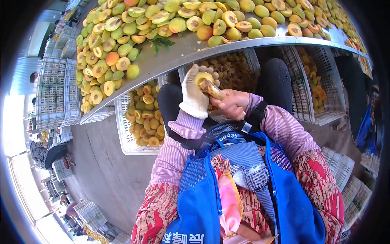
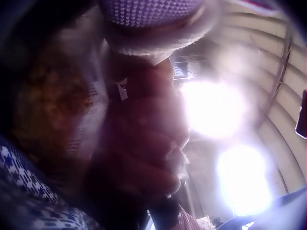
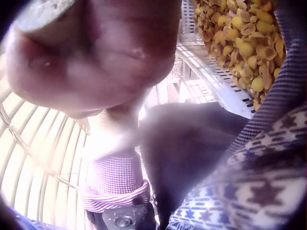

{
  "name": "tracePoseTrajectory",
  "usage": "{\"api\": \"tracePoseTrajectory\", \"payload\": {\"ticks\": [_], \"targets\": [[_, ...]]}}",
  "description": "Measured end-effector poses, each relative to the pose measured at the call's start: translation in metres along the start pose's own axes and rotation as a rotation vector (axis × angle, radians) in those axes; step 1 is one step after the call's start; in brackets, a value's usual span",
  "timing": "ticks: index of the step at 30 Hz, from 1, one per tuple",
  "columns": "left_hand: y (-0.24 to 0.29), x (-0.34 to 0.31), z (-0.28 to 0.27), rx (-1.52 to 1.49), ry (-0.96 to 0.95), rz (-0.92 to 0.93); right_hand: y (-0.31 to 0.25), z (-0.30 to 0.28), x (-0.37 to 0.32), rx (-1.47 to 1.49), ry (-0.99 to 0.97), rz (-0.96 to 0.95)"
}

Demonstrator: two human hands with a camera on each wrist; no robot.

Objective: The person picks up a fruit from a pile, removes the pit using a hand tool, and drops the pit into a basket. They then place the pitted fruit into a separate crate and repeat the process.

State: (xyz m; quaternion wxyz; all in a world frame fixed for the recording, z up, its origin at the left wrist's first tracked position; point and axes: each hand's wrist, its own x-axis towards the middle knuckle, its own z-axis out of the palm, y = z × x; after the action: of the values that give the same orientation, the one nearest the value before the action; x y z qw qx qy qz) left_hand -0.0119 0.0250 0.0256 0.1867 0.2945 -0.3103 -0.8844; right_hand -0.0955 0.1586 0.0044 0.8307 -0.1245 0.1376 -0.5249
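In the head view the gloved left hand (image 1: 194, 91) holds a halved yellow fruit (image 1: 202, 77), its cut face turned up. The bare right hand (image 1: 233, 104) grips the pale handle of a small tool (image 1: 213, 89), whose end meets the fruit's middle. In the right wrist view the right hand (image 3: 110, 52) is curled around the pale handle (image 3: 43, 13). The left wrist view is dark and blurred; bare fingers (image 2: 144, 139) show there below the glove cuff (image 2: 158, 45).
A metal table (image 1: 178, 53) heaped with whole and halved fruit (image 1: 130, 28) spans the far side. Below it stand white crates, one at left (image 1: 138, 151) with fruit halves, one between the knees, another at right (image 1: 321, 118). Stacked crates (image 1: 53, 93) are at far left.
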Motion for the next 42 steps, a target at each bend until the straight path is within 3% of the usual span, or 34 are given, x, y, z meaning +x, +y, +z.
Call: {"api": "tracePoseTrajectory", "payload": {"ticks": [2, 4, 6, 8, 9, 10, 11, 12, 13, 14, 16, 17, 18, 21, 23, 24, 26, 27, 28, 29, 30, 34, 36, 37, 38, 40, 42], "targets": [[0.005, 0.000, 0.000, -0.222, -0.006, -0.072, 0.003, 0.002, 0.006, 0.040, -0.085, 0.001], [0.015, -0.002, -0.001, -0.240, -0.036, -0.048, 0.003, 0.009, 0.005, 0.123, -0.066, -0.068], [0.037, -0.009, -0.006, -0.105, 0.102, 0.181, 0.005, 0.006, 0.007, 0.089, -0.006, -0.124], [0.072, -0.018, -0.042, 0.036, 0.178, 0.357, 0.000, 0.010, 0.009, -0.020, 0.392, -0.139], [0.083, -0.024, -0.069, 0.529, 0.268, 0.674, 0.005, -0.004, 0.017, -0.291, 0.666, -0.125], [0.100, -0.028, -0.091, 0.671, 0.401, 0.696, 0.030, -0.064, 0.028, -0.914, 0.873, -0.179], [0.117, -0.039, -0.087, 1.109, 0.646, 0.731, 0.048, -0.102, 0.026, -1.449, 0.883, 0.148], [0.128, -0.032, -0.123, 1.327, 0.782, 0.680, 0.063, -0.106, 0.021, -1.859, 0.534, 0.367], [0.140, -0.026, -0.147, 1.745, 0.954, 0.833, 0.073, -0.123, 0.026, -1.858, 0.539, 0.377], [0.152, -0.017, -0.161, 1.721, 0.952, 0.808, 0.064, -0.116, 0.031, -1.863, 0.543, 0.375], [0.179, 0.001, -0.146, 1.821, 0.895, 0.677, 0.046, -0.089, 0.042, -1.521, 0.878, 0.539], [0.190, 0.020, -0.152, 1.782, 0.759, 0.719, 0.064, -0.122, 0.031, -1.947, 0.445, 0.207], [0.200, 0.038, -0.146, 1.745, 0.612, 0.758, 0.064, -0.112, 0.034, -1.940, 0.451, 0.211], [0.201, 0.098, -0.152, 2.064, 0.586, 0.428, 0.053, -0.089, 0.047, -1.705, 0.655, 0.322], [0.202, 0.118, -0.152, 2.139, 0.528, 0.212, 0.050, -0.082, 0.048, -1.381, 1.052, 0.134], [0.201, 0.119, -0.151, 2.141, 0.513, 0.211, 0.047, -0.078, 0.047, -1.373, 1.062, 0.137], [0.199, 0.115, -0.147, 1.825, 0.496, 0.447, 0.036, -0.072, 0.044, -1.330, 1.008, -0.061], [0.190, 0.095, -0.116, 1.179, 0.490, 0.313, 0.031, -0.062, 0.044, -1.320, 0.980, -0.185], [0.187, 0.089, -0.116, 0.768, 0.314, 0.282, 0.026, -0.051, 0.043, -1.320, 0.982, -0.185], [0.183, 0.082, -0.117, 0.359, 0.138, 0.243, 0.012, -0.025, 0.043, -1.096, 0.942, -0.088], [0.174, 0.049, -0.080, 0.247, 0.068, 0.186, 0.003, -0.005, 0.044, -0.871, 0.891, 0.007], [0.119, 0.012, -0.050, 0.055, -0.117, 0.042, 0.003, 0.030, 0.053, -0.758, 0.775, -0.062], [0.092, 0.005, -0.041, -0.058, -0.234, -0.047, 0.007, 0.035, 0.059, -1.154, 0.770, -0.393], [0.069, 0.006, -0.024, -0.108, 0.154, 0.120, 0.004, 0.042, 0.058, -1.206, 0.792, -0.380], [0.059, 0.003, -0.027, -0.040, -0.018, 0.068, 0.005, 0.042, 0.058, -1.202, 0.801, -0.381], [0.039, 0.003, -0.027, 0.017, 0.051, 0.080, 0.003, 0.042, 0.057, -1.305, 0.832, -0.509], [0.027, 0.006, -0.029, 0.102, -0.020, 0.154, 0.000, 0.035, 0.056, -1.341, 0.867, -0.439]]}}
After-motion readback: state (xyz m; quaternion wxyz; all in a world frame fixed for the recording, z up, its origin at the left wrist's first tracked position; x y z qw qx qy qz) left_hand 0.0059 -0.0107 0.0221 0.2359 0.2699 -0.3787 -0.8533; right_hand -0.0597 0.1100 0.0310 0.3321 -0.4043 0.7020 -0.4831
